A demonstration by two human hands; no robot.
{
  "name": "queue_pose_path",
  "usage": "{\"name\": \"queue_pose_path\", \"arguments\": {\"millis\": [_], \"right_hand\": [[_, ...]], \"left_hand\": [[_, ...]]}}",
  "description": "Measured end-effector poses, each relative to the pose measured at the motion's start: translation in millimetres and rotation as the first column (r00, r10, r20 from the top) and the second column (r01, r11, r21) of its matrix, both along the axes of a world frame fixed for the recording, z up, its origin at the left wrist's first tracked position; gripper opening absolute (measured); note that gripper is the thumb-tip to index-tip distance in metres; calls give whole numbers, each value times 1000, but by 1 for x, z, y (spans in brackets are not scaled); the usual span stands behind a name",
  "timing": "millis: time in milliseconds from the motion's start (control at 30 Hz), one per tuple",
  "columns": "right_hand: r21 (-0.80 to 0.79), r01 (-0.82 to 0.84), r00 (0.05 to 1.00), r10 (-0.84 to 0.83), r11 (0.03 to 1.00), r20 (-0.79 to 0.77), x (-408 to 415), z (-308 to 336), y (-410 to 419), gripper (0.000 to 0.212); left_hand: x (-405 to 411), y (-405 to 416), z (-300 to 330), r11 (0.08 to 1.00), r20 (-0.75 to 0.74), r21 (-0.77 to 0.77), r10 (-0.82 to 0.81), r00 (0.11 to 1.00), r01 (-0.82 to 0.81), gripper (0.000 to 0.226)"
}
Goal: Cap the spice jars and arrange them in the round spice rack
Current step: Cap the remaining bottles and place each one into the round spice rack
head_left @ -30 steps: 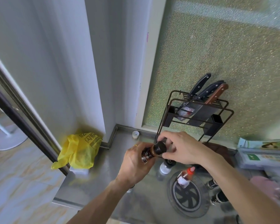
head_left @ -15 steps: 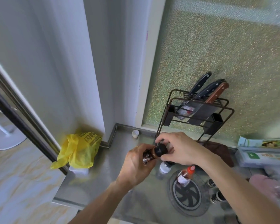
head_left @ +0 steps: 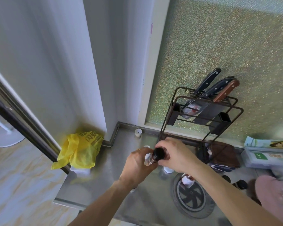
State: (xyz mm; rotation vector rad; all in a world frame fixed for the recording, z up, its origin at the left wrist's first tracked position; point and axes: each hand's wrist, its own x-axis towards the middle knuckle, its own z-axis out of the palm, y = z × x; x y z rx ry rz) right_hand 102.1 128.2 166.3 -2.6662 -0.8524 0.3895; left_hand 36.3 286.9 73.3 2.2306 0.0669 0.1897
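Observation:
My left hand (head_left: pixel 137 165) grips a small brown spice jar (head_left: pixel 149 159) held tilted above the steel counter (head_left: pixel 114 160). My right hand (head_left: pixel 175 155) is closed around the jar's black cap (head_left: pixel 159 153), which sits on the jar's mouth. Below my right forearm the round spice rack (head_left: pixel 193 203) lies on the counter with one labelled jar (head_left: pixel 187 179) standing in it. A white-capped jar (head_left: pixel 167 169) is partly hidden under my right hand. Two dark-capped jars (head_left: pixel 240 184) stand to the right of the rack.
A wire knife rack (head_left: pixel 201 111) with several knives stands against the frosted window behind my hands. A small white cap (head_left: pixel 138 132) sits near the back corner. A yellow plastic bag (head_left: pixel 80 150) lies at the counter's left end. Boxes (head_left: pixel 268 155) and a pink cloth (head_left: pixel 273 193) fill the right.
My hands and the jar have kept their place above the counter. My right hand has turned on the black cap, whose top now faces the camera.

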Motion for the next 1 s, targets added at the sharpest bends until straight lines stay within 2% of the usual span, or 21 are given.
{"name": "queue_pose_path", "arguments": {"millis": [133,267,400,567,667,833,1000], "right_hand": [[-113,82,997,-83,990,1,-1,-56,7,37],[-216,169,982,-183,962,-45,-3,-114,11,31],[-255,209,965,-241,944,-104,-3,-160,15,23],[-254,213,954,-257,943,-153,-4,-187,15,17],[-250,215,949,-262,944,-174,-6,-192,12,20],[-341,138,961,-209,930,-183,1,-181,10,53],[-222,175,974,-202,959,-105,30,-166,31,53]], "left_hand": [[7,-2,-29,988,-178,130,-64,982,88,48],[10,-6,-59,968,-342,156,-131,931,194,39],[21,-8,-87,911,-473,266,-163,866,317,39],[36,-6,-108,850,-581,309,-185,792,426,40],[41,-5,-115,847,-605,294,-194,772,444,45],[52,1,-117,908,-556,279,-113,823,313,38],[81,13,-116,943,-457,299,4,889,149,41]]}}
